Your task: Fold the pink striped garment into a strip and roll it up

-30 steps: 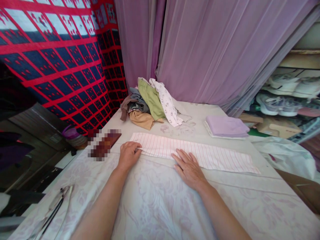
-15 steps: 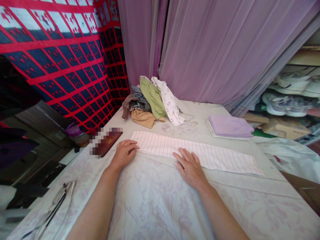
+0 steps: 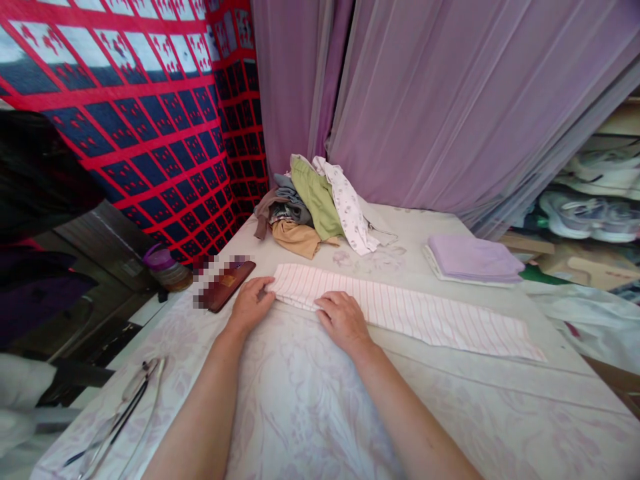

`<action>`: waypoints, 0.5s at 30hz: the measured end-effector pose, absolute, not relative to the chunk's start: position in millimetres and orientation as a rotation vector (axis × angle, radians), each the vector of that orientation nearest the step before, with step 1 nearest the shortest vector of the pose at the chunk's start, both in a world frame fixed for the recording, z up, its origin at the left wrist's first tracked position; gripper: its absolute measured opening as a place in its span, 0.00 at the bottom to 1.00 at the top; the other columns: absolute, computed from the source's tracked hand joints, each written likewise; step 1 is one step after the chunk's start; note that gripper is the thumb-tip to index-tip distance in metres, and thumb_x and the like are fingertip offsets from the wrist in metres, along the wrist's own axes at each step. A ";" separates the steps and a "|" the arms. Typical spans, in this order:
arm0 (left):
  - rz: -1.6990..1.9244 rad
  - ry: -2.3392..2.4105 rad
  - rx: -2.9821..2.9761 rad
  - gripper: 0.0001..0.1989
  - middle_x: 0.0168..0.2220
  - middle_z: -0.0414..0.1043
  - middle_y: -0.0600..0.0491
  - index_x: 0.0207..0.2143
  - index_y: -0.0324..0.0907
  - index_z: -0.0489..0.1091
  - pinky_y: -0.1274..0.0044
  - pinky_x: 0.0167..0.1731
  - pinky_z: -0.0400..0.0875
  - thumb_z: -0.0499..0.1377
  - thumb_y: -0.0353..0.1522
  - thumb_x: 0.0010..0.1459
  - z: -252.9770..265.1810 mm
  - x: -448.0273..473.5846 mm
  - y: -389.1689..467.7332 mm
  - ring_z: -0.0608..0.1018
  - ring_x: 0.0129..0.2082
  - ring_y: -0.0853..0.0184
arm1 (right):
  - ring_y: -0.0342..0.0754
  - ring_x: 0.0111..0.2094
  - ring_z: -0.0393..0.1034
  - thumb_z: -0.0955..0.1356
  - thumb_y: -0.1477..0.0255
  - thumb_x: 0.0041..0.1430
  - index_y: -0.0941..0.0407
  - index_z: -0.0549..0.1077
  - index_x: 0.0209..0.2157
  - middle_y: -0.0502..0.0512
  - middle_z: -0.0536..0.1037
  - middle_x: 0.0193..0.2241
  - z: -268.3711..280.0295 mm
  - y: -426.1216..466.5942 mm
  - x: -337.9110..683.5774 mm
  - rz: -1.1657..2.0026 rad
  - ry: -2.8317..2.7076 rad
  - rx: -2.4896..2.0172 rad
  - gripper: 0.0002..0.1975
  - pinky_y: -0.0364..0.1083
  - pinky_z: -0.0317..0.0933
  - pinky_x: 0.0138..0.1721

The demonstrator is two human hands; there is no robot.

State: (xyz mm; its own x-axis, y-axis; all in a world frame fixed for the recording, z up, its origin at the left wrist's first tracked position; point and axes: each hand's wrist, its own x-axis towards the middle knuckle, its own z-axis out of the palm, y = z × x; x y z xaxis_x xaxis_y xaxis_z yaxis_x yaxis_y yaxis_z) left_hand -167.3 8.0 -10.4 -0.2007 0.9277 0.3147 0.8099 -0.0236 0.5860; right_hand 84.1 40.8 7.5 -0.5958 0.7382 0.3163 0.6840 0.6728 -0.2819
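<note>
A white cloth with pink stripes (image 3: 420, 310) lies folded into a long, flat strip across the bed. At its left end rests my left hand (image 3: 250, 307), with the thumb apart from the bent fingers and the fingertips touching the cloth. My right hand (image 3: 345, 321) is a short way to the right, its fingers curled and closed over the near edge of the strip. The thumb of that hand is partly hidden. From there the strip runs on to the right, lying smooth.
A heap of crumpled clothes (image 3: 313, 207) lies at the back. Folded lilac cloths (image 3: 473, 259) are stacked at the right. A dark red phone-like case (image 3: 233, 285), partly pixelated, and glasses with cords (image 3: 131, 397) lie left. Purple curtains (image 3: 450, 100) hang behind; shoes (image 3: 590, 213) stand on a shelf.
My right hand has slid left along the strip's near edge, closer to my left hand, and its spread fingers have curled. The view has shifted slightly left.
</note>
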 end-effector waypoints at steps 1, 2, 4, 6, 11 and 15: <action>1.004 2.037 1.898 0.19 0.47 0.74 0.49 0.47 0.43 0.72 0.66 0.53 0.66 0.55 0.34 0.52 -10.3 -168.7 7.5 0.73 0.48 0.61 | 0.51 0.44 0.67 0.65 0.72 0.61 0.52 0.77 0.42 0.55 0.77 0.41 4.8 41.9 83.3 0.196 -2.454 -1.117 0.10 0.49 0.61 0.44; 0.981 2.008 1.918 0.19 0.48 0.74 0.50 0.47 0.44 0.72 0.66 0.54 0.65 0.56 0.34 0.51 -10.4 -170.0 7.2 0.73 0.50 0.61 | 0.51 0.43 0.67 0.65 0.72 0.61 0.52 0.77 0.41 0.55 0.77 0.40 2.2 42.8 83.3 0.212 -2.426 -1.121 0.10 0.49 0.61 0.44; 0.957 1.965 1.916 0.20 0.49 0.74 0.50 0.48 0.44 0.72 0.66 0.55 0.64 0.57 0.33 0.52 -10.8 -171.9 6.9 0.72 0.51 0.60 | 0.50 0.42 0.68 0.65 0.72 0.61 0.52 0.77 0.40 0.54 0.77 0.39 -2.6 44.6 84.3 0.248 -2.371 -1.123 0.10 0.48 0.61 0.44; 0.974 1.945 1.870 0.20 0.48 0.74 0.50 0.49 0.44 0.72 0.66 0.54 0.65 0.58 0.34 0.52 -11.0 -172.2 7.3 0.73 0.50 0.60 | 0.49 0.42 0.68 0.65 0.73 0.61 0.52 0.78 0.39 0.54 0.77 0.37 -6.5 46.7 85.3 0.287 -2.330 -1.109 0.10 0.48 0.61 0.44; 1.151 1.961 1.775 0.20 0.44 0.76 0.50 0.48 0.44 0.73 0.67 0.51 0.66 0.60 0.33 0.51 -9.5 -165.5 10.3 0.74 0.46 0.61 | 0.48 0.38 0.70 0.65 0.73 0.60 0.52 0.78 0.35 0.53 0.78 0.35 -14.9 52.6 85.2 0.391 -2.183 -1.052 0.09 0.47 0.63 0.43; 1.269 1.933 1.658 0.20 0.44 0.75 0.50 0.48 0.44 0.74 0.68 0.51 0.66 0.61 0.34 0.50 -8.4 -159.0 13.1 0.74 0.44 0.62 | 0.48 0.37 0.71 0.64 0.73 0.60 0.53 0.78 0.33 0.54 0.78 0.33 -18.9 55.4 85.5 0.439 -2.110 -1.016 0.09 0.47 0.63 0.42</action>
